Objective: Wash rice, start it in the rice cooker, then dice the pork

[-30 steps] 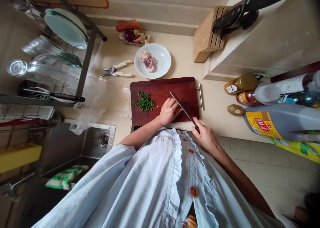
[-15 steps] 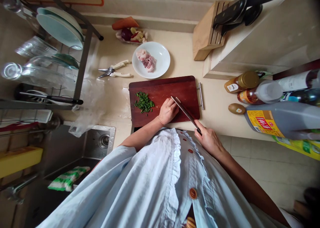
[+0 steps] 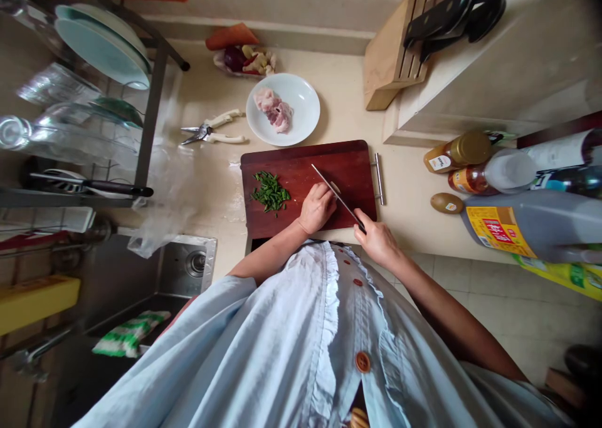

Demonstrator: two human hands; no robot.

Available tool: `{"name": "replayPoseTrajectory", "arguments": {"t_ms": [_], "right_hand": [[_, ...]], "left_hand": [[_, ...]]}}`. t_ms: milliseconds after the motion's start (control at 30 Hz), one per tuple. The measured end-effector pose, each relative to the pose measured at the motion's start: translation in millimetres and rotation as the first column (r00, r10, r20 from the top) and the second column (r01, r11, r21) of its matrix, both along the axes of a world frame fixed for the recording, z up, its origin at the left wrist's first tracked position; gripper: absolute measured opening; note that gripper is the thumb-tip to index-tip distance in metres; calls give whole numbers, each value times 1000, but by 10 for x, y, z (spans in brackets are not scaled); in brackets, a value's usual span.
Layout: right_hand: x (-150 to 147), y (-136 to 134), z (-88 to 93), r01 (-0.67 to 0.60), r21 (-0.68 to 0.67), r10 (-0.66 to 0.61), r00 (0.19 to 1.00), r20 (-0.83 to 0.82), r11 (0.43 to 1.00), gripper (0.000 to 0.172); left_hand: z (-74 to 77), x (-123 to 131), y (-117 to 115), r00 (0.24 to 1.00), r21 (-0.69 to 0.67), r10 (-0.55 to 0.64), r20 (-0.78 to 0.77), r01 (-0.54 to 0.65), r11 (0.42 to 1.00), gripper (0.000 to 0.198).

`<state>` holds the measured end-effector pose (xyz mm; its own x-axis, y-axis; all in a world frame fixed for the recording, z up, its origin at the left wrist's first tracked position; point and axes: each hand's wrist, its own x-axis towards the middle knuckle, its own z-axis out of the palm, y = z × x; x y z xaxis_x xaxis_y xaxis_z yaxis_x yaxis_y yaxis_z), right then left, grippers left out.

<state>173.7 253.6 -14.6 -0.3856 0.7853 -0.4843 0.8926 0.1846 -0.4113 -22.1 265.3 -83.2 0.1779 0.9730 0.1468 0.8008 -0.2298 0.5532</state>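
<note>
My right hand is wrapped round the dark handle of a kitchen knife, its blade slanting up and left across the dark red cutting board. Against the blade's left side, my left hand rests on the board with curled fingers. A small pale piece shows just past the blade by those fingertips; its kind is hard to tell, and my fingers hide what they press on. On the board's left part lies a pile of chopped green pieces.
Behind the board stand a white plate with raw meat, kitchen shears and a tray of vegetables. A knife block, a kiwi and bottles are at right. Dish rack and sink are left.
The knife has slid forward and to the left, my right hand moving with it. My left hand stays in nearly the same spot. The view has shifted slightly.
</note>
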Motion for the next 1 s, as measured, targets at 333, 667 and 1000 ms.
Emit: {"name": "replayPoseTrajectory", "arguments": {"t_ms": [333, 667, 1000], "right_hand": [[-35, -62, -54, -22, 68, 19, 999, 39, 997, 49], [180, -121, 67, 120, 23, -117, 988, -98, 992, 47], [339, -195, 217, -10, -42, 8, 999, -33, 999, 46]], "left_hand": [[12, -26, -32, 1000, 5, 8, -1, -8, 1000, 24], [15, -21, -43, 1000, 57, 27, -14, -26, 998, 20], [55, -30, -25, 1000, 20, 5, -21, -5, 1000, 24]]}}
